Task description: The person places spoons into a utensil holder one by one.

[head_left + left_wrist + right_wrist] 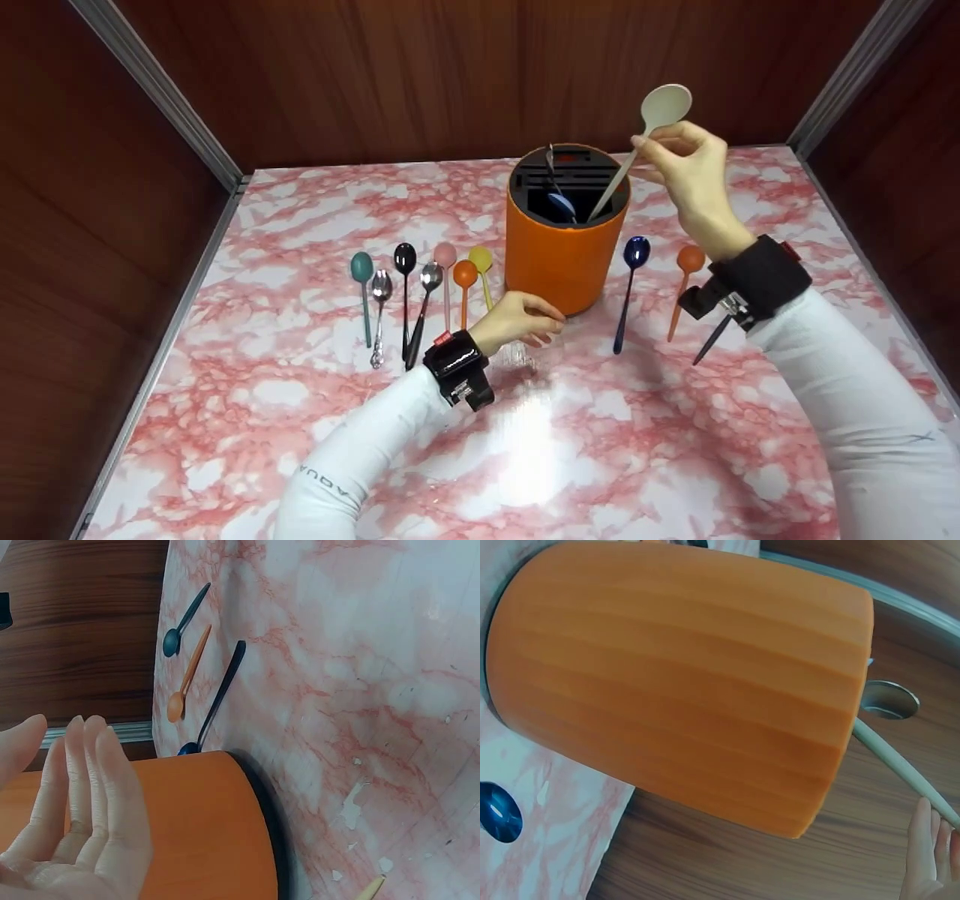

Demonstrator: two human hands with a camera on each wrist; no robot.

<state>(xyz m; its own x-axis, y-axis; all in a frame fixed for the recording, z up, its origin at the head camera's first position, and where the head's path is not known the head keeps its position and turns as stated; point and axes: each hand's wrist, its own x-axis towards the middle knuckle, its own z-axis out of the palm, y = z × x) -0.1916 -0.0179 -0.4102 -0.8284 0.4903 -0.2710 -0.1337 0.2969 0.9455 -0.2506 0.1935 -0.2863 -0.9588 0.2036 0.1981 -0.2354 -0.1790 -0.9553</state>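
Note:
My right hand (pixel 694 169) pinches a cream-coloured spoon (pixel 666 105) just below its bowl. The bowl points up and the handle slants down into the front opening of an orange utensil holder (pixel 559 259) with a black slotted top. A blue-bowled spoon (pixel 561 204) and a shiny metal spoon (pixel 891 700) stick out of that top. Low beside the holder's front left base is my left hand (pixel 517 321). Its fingers are extended and loosely bent, with nothing in them; in the left wrist view they overlap the orange wall.
Left of the holder, several spoons lie in a row, among them teal (pixel 361 268), black (pixel 405 259), pink (pixel 445 255) and yellow (pixel 480 259) ones. To its right lie a dark blue spoon (pixel 636 253), an orange spoon (pixel 690 259) and a dark-handled spoon (pixel 172 642). Wood-grain panels enclose the marbled table (pixel 247 450).

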